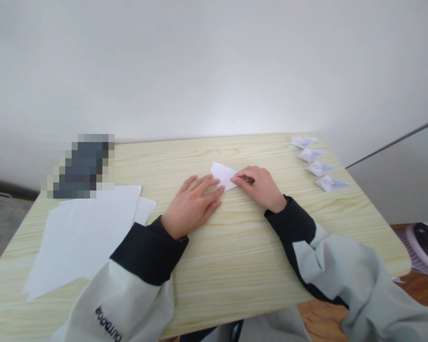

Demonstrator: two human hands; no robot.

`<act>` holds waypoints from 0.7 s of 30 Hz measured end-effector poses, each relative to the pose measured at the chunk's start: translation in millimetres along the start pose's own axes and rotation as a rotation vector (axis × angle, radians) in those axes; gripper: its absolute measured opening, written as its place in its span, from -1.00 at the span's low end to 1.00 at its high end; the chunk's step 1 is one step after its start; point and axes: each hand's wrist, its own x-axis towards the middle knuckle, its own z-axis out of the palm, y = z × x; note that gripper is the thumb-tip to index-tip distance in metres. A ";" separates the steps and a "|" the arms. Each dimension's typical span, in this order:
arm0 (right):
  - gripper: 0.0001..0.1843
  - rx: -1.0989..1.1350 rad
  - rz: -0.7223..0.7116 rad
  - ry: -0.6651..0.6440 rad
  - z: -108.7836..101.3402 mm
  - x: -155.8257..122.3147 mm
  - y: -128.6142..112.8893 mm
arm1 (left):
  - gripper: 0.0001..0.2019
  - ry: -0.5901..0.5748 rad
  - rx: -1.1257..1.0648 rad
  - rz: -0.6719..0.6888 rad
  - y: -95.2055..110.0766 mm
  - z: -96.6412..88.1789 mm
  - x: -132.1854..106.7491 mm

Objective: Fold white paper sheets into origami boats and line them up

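One person sits at one wooden table (214,266), two hands on one small piece of folded white paper (221,171) near the middle of the tabletop. The left hand (195,203) lies palm down with its fingers spread, fingertips resting on the near left part of the paper. The right hand (259,186) pinches the paper's right end between thumb and forefinger, the other fingers curled in.

Four finished-looking folded paper shapes (331,184) stand in one row along the table's right side, each pointed toward the right, well apart from the hands. On the left lies one pile of white sheets (92,228); at least two overlap, but the full number cannot be told. Just behind the pile is one dark object (82,168), too blurred to name. Two gray sleeves (139,289) end in two black cuffs (151,251). One pink basket (419,249) with dark contents is beyond the table's right edge.
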 end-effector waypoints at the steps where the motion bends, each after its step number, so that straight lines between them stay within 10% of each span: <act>1: -0.77 0.005 0.016 0.009 0.5 0.2 -0.3 | -0.67 -0.003 0.006 0.013 1.1 -0.3 0.0; 21: -0.86 -0.053 0.031 0.020 4.8 0.7 -1.1 | -0.68 0.073 0.100 0.072 8.1 -4.2 -2.7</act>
